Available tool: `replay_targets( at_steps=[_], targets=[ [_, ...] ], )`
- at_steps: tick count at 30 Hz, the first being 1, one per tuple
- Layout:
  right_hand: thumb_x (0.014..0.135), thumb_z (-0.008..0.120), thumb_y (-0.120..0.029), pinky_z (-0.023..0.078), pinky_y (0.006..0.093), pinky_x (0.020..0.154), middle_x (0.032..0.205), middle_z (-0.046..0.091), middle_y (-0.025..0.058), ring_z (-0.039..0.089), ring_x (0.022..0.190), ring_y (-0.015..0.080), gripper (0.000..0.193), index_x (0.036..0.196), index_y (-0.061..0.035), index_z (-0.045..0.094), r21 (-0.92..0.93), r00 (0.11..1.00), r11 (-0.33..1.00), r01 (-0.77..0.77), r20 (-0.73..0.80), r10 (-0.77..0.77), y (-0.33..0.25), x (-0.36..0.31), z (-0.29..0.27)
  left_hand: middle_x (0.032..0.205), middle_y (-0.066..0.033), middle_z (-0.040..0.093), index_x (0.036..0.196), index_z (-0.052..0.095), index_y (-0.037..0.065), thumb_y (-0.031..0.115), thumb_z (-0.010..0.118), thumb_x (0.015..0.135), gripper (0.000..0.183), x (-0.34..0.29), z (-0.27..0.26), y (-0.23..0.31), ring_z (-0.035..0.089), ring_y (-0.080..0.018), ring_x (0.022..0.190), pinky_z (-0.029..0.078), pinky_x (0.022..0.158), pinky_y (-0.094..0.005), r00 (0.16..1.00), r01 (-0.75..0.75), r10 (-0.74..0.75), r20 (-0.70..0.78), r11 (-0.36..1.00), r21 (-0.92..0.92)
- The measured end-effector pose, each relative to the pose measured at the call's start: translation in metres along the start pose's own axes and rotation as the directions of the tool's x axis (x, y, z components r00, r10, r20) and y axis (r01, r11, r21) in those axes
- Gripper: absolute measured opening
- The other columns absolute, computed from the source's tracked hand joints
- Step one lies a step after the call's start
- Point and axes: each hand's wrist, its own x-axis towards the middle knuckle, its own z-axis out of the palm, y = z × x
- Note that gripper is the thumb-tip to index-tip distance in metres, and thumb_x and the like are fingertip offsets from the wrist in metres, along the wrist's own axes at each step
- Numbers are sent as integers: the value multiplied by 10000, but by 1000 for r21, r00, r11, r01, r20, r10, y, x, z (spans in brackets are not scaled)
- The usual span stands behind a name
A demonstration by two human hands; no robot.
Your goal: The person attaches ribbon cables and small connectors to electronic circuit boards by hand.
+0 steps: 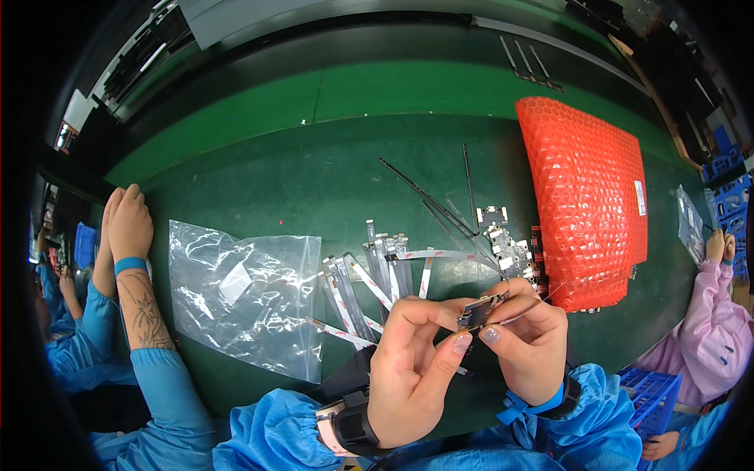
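Close to me, over the near edge of the green bench, my left hand (412, 373) and my right hand (532, 341) meet around a small dark circuit board (477, 312). Thumb and fingers of the left pinch its left side. The right hand's fingers grip its other side, where a thin strip also shows; fingertips hide part of the board. Just beyond my left hand lie several flat ribbon cables (385, 263), grey and white with red print. Past my right hand rest several small white-and-dark circuit boards (509, 250).
Red bubble-wrap packaging (585, 204) stands at the right. A clear plastic bag (243, 294) lies left of the cables. Thin black strips (428, 196) lie farther back. A co-worker's hands (128, 224) rest at the left bench edge; another person's pink sleeve (707, 330) is at right, near a blue crate (650, 396).
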Motion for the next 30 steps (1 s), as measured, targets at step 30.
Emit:
replay_targets(
  at_steps=[30],
  targets=[
    [838, 555, -75, 380, 312, 888, 1042, 530, 119, 507, 994, 195, 143, 871, 50, 614, -324, 996, 946, 29, 94, 1, -13, 14, -9, 1112, -150, 484, 1014, 381, -19, -116, 468, 833, 223, 10, -10, 12, 495, -163, 1049, 456, 784, -238, 994, 96, -100, 41, 990, 105]
  ],
)
